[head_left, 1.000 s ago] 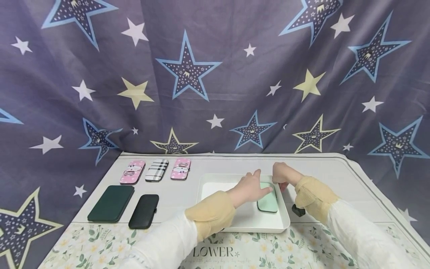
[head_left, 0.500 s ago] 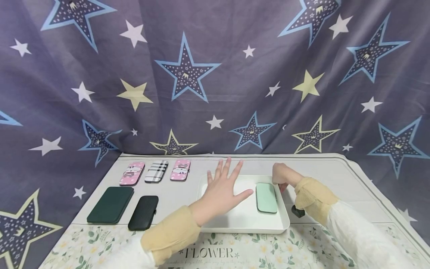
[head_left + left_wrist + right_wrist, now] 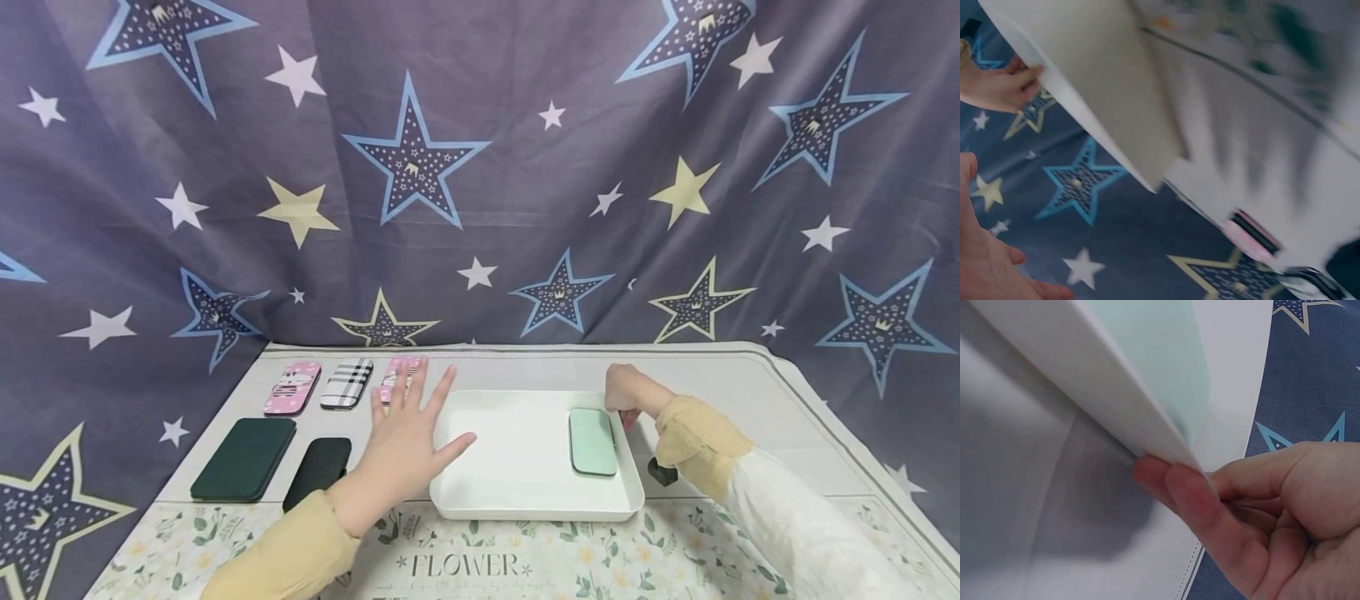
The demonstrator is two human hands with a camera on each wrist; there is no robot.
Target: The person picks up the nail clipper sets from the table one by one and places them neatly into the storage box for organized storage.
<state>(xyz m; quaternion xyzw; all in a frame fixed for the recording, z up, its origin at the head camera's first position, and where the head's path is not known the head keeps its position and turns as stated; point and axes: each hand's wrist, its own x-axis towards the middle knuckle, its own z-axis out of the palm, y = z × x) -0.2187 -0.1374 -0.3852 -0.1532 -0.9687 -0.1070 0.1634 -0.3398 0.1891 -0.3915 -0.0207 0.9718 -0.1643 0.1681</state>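
My right hand (image 3: 633, 396) pinches the far right corner of a shallow white tray (image 3: 510, 492). In the right wrist view, thumb and fingers grip the tray's wall (image 3: 1110, 387). Inside the tray, near its right side, lies a mint-green flat case (image 3: 592, 442). My left hand (image 3: 401, 454), fingers spread and holding nothing, is left of the tray. Its fingers overlap a pink patterned case (image 3: 389, 379) in the head view, and its wrist partly hides a black case (image 3: 318, 467). Left wrist view: the left palm (image 3: 985, 262) shows at the lower left.
Another pink case (image 3: 292, 387) and a plaid case (image 3: 347, 383) lie at the back left, with a larger dark green case (image 3: 243, 458) in front. A small black object (image 3: 662, 472) sits beside the right wrist. A star-patterned curtain (image 3: 480, 208) hangs behind the table.
My left hand has moved left, from over the mint-green case, across the tray, to beside the pink and black cases. The right hand stays at the tray corner.
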